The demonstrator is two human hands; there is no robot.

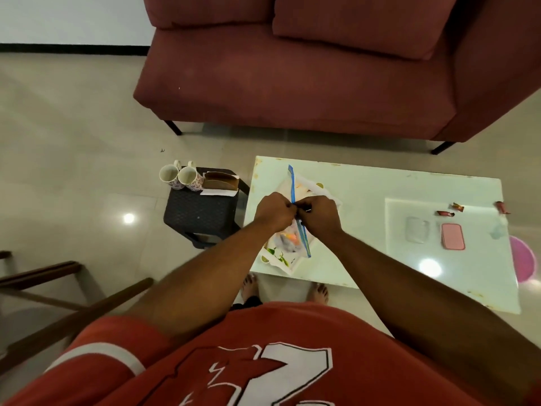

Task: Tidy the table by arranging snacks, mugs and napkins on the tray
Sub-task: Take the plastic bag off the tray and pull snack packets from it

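Observation:
A clear zip bag [295, 244] with a blue zip strip lies on a white tray [279, 260] with a leaf print, at the left end of the white table [366, 183]. Snacks show inside the bag. My left hand [273, 211] and my right hand [320, 213] meet over the bag, both pinching the blue zip strip at its middle. Two floral mugs [181, 175] stand on a dark stool [202, 212] left of the table, beside a napkin holder [219, 183] with a white napkin under it.
Several wrapped candies [456, 209] lie at the table's far right. A pink phone [453, 236] and a clear case [417, 230] rest beside them. A pink bin [524, 260] stands past the right edge. A red sofa [292, 77] is behind, wooden chair parts at left.

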